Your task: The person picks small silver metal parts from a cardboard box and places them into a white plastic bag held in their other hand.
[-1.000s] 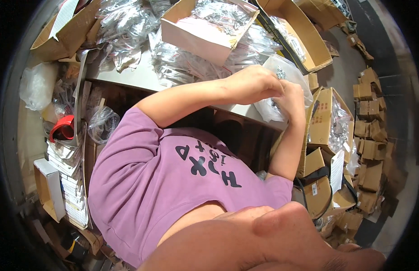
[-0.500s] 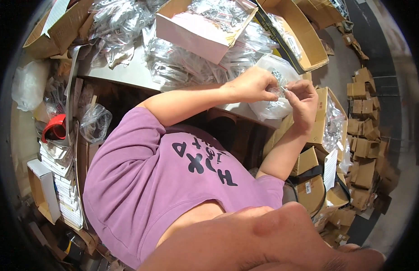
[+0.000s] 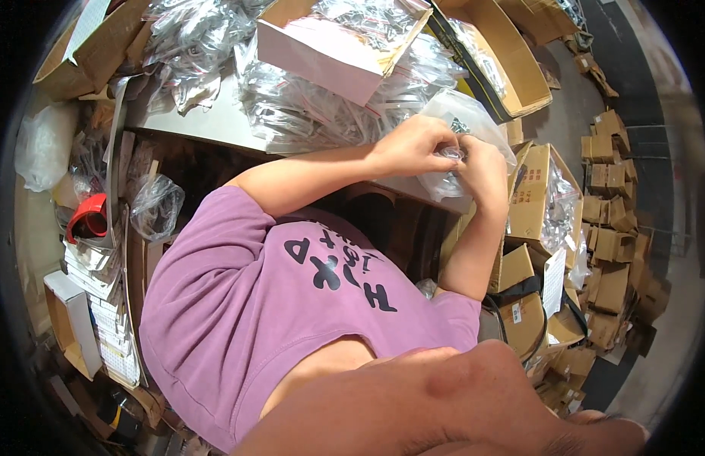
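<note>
My left hand (image 3: 417, 146) is pinched closed on a small clear plastic bag (image 3: 450, 154). Against the same little bag, my right hand (image 3: 483, 171) has its fingers curled together; what lies between those fingertips is hidden. Behind both hands, a large translucent plastic bag (image 3: 485, 114) sits at the table's edge, with small dark metal pieces (image 3: 460, 125) showing inside. A heap of flat clear bags (image 3: 292, 106) with red-lined tops lies beyond my left forearm.
A white-sided carton (image 3: 314, 62) with packed bags rests on the heap. An open brown box (image 3: 523, 64) stands to its right. Beside my right arm is a carton (image 3: 533, 199) of filled bags. Stacked papers (image 3: 113, 319) and a red ring-shaped object (image 3: 88, 218) are at left.
My right hand has moved left and brought its fingers against the small bag. A small piece visible earlier in those fingers no longer shows. My left hand has shifted slightly left.
</note>
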`<state>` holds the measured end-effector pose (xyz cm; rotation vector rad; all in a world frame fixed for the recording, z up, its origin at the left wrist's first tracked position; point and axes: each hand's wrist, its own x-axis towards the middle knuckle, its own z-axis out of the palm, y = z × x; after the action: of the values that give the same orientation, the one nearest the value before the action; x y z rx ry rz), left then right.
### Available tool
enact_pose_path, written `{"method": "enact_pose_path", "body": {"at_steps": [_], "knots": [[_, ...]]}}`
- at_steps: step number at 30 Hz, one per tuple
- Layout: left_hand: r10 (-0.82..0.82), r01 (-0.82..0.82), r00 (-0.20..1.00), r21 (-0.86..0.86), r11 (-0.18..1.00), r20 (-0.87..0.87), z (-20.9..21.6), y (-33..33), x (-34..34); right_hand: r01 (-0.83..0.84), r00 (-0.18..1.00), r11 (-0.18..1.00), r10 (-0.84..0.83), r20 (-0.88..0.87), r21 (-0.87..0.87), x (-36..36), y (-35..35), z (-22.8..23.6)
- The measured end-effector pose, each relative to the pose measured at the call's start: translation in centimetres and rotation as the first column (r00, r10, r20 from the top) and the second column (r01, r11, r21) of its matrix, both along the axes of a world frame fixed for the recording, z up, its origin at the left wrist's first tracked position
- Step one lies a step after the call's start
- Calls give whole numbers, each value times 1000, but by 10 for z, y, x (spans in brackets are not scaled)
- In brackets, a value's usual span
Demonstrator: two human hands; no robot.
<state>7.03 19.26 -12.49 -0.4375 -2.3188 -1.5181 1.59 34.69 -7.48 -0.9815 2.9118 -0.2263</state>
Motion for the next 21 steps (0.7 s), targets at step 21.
{"method": "enact_pose_path", "body": {"at_steps": [21], "knots": [[69, -63, 994, -59, 996, 90, 0, 1, 7, 78, 909, 713, 237, 344, -697, 2, 21, 9]]}}
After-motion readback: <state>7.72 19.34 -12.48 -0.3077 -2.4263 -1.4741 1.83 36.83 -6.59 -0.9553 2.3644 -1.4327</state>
